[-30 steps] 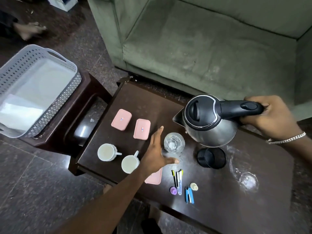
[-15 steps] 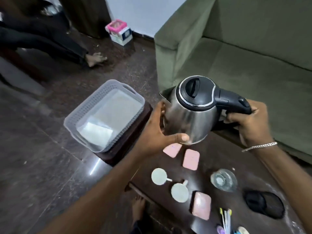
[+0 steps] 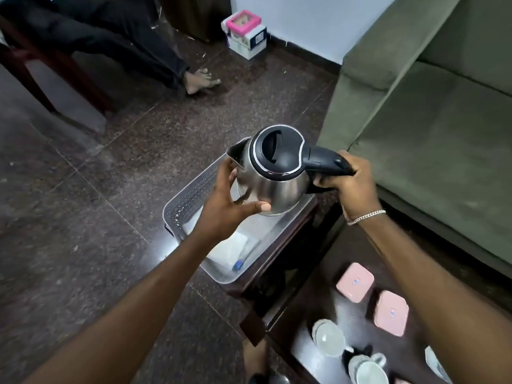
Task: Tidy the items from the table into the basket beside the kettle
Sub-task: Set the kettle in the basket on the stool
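At the upper left of the frame a seated person's dark-trousered leg (image 3: 110, 42) stretched across the speckled stone floor (image 3: 69, 189), ending in a bare foot (image 3: 201, 83). Right of that, near the white wall at top centre, stood a small box with a pink top (image 3: 245, 34). In the centre, the grey perforated basket (image 3: 191, 192) sat on a dark wooden side table (image 3: 279, 261), with white paper and a blue-tipped item lying inside it. The left hand (image 3: 230, 206) was spread open against the steel side of the electric kettle (image 3: 274, 176), fingers near the spout and thumb under the belly, steadying it. The kettle hung above the far end of the basket, its black lid up. The right hand (image 3: 352, 187), a silver bracelet (image 3: 365, 216) at its wrist, was clenched around the kettle's black handle. At the lower right, two pink lidded boxes (image 3: 372, 297) and two white cups (image 3: 346, 353) lay on the dark table (image 3: 318, 306). The green sofa (image 3: 429, 120) filled the right side.
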Action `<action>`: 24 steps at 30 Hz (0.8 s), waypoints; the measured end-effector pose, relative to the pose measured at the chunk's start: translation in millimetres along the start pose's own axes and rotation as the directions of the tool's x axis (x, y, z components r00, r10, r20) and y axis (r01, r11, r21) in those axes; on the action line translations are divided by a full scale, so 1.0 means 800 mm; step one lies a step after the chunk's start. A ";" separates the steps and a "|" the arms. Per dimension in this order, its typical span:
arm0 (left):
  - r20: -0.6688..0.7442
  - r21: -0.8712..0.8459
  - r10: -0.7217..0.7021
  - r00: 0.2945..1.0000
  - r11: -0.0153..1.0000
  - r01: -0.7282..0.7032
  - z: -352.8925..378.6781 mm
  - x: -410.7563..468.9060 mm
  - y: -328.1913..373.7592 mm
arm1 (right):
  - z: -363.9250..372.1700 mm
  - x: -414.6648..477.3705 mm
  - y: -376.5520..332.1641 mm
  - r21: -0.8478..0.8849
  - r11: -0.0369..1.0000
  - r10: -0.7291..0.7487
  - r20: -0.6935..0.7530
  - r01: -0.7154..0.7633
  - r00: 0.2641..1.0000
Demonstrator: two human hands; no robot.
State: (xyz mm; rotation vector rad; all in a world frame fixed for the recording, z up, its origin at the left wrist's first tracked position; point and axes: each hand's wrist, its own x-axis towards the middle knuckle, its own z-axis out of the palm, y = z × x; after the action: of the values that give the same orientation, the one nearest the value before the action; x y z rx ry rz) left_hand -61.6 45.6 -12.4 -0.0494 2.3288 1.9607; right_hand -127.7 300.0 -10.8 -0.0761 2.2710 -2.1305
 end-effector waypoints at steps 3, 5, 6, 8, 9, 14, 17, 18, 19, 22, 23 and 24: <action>0.006 -0.022 -0.037 0.999 0.999 0.037 -0.018 0.017 -0.038 | 0.025 0.017 0.031 -0.033 0.999 0.038 0.016 -0.037 0.999; 0.010 -0.034 -0.055 0.998 0.998 0.055 -0.022 0.024 -0.061 | 0.033 0.019 0.049 -0.054 0.997 0.056 0.024 -0.054 0.998; 0.009 -0.040 -0.070 0.998 0.997 0.070 -0.023 0.027 -0.071 | 0.036 0.019 0.057 -0.072 0.996 0.058 0.024 -0.057 0.998; 0.011 -0.061 -0.093 0.996 0.994 0.093 -0.022 0.033 -0.088 | 0.039 0.022 0.071 -0.111 0.992 0.056 0.015 -0.054 0.998; 0.011 -0.071 -0.093 0.996 0.993 0.094 -0.022 0.035 -0.092 | 0.040 0.023 0.075 -0.125 0.991 0.056 0.004 -0.055 0.998; 0.032 -0.126 -0.103 0.994 0.986 0.107 -0.028 0.044 -0.109 | 0.044 0.030 0.079 -0.176 0.980 0.095 -0.008 -0.095 0.995; 0.049 -0.093 -0.176 0.983 0.979 0.180 -0.039 0.042 -0.111 | 0.046 0.027 0.064 -0.254 0.963 0.100 0.031 -0.089 0.994; 0.063 -0.052 -0.203 0.977 0.977 0.207 -0.045 0.041 -0.111 | 0.047 0.023 0.060 -0.297 0.952 0.082 0.030 -0.070 0.996; 0.066 0.025 -0.224 0.972 0.975 0.222 -0.052 0.039 -0.112 | 0.048 0.017 0.058 -0.362 0.931 0.054 0.020 -0.044 0.998; -0.028 0.568 -0.266 0.964 0.789 0.234 -0.081 0.036 -0.116 | 0.045 -0.009 0.045 -0.627 0.774 -0.046 -0.201 -0.092 0.979; -0.068 0.745 -0.302 0.951 0.619 0.250 -0.089 0.031 -0.118 | 0.047 -0.022 0.040 -0.686 0.719 -0.125 -0.287 -0.112 0.950; -0.106 0.845 -0.360 0.927 0.459 0.275 -0.095 0.025 -0.120 | 0.053 -0.038 0.037 -0.713 0.696 -0.222 -0.332 -0.090 0.917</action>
State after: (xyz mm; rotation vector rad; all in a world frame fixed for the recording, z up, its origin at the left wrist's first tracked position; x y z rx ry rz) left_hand -77.5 -44.8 -96.1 -0.2905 2.6768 0.4726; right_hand -95.5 261.2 -43.8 0.2949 3.2580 -1.1894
